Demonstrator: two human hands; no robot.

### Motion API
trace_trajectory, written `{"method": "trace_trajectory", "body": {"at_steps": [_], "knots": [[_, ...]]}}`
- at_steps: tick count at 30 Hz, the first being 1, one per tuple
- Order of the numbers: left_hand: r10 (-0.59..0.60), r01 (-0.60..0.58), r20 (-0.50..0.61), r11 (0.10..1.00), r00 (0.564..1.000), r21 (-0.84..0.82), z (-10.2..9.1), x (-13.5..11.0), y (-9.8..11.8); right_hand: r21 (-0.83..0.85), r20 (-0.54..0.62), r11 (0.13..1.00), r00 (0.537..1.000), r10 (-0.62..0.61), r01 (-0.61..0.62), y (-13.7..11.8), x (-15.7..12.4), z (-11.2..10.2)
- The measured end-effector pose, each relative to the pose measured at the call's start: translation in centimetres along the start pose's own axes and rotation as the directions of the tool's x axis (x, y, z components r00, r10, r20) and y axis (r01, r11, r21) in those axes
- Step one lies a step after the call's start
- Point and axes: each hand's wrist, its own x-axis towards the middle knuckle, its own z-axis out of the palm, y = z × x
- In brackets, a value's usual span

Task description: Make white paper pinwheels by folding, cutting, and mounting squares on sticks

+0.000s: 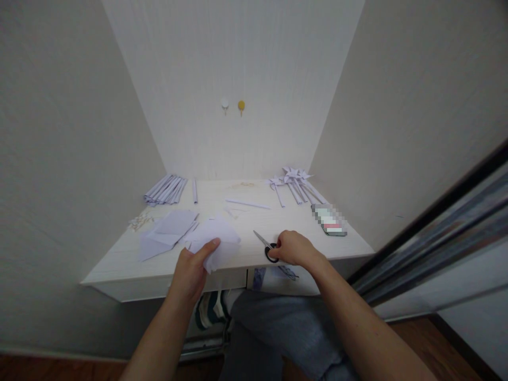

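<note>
My left hand (194,267) is at the desk's front edge, fingers pinched on a white sheet of paper (216,238) that hangs slightly over the edge. My right hand (293,247) rests on the desk with fingers curled on the black handles of a pair of scissors (265,244), whose blades lie flat pointing back and left. Both hands sit close together near the front middle of the white desk (119,264).
More loose sheets (166,230) lie at the left. A bundle of rolled paper sticks (165,189) sits back left, folded paper pinwheels on sticks (296,182) back right, single sticks (248,203) in the middle. A phone (329,219) lies at the right. Walls close in on three sides.
</note>
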Motion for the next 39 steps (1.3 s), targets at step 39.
{"method": "trace_trajectory", "body": {"at_steps": [39], "knots": [[0.115,-0.127,-0.103,0.986,0.988,-0.112,-1.0,-3.2,5.5,0.791,-0.026,0.563,0.932,-0.361,0.24,-3.7,-5.6,-0.1]]}}
